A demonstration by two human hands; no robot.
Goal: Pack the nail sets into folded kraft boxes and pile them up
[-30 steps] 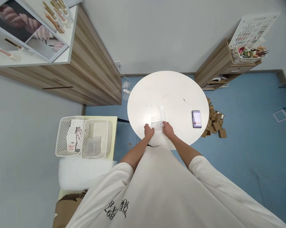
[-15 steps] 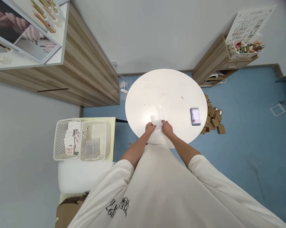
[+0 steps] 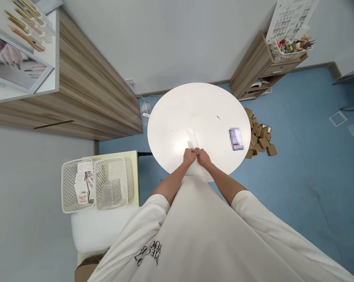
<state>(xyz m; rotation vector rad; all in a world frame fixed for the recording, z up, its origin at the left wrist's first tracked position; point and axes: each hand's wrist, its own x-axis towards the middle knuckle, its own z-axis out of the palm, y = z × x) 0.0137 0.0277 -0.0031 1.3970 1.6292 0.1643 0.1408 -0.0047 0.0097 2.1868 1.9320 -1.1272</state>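
My left hand (image 3: 189, 156) and my right hand (image 3: 203, 157) meet near the front edge of the white oval table (image 3: 177, 105). Fingers of both are closed in a pinch, their tips nearly touching. Between them they grip a thin, whitish translucent sheet (image 3: 192, 136), whose strip runs away from me over the tabletop. Most of the gripped part is hidden behind the fingers, and its exact material is too faint to make out. To the right on the table lies a purple-and-white item (image 3: 236, 139), blurred by pixels.
On my left, white perforated baskets (image 3: 125, 172) hold cards and a stack of clear cases (image 3: 111, 192). Below them sits a white padded bulk (image 3: 100, 231). Brown cardboard boxes (image 3: 263, 141) are heaped on the floor at right. Wooden cabinets (image 3: 100, 74) stand along the wall.
My hands have come closer together, the left moving in toward the right. The sheet's near part, spread between them before, is now bunched under the fingers. The view has shifted slightly.
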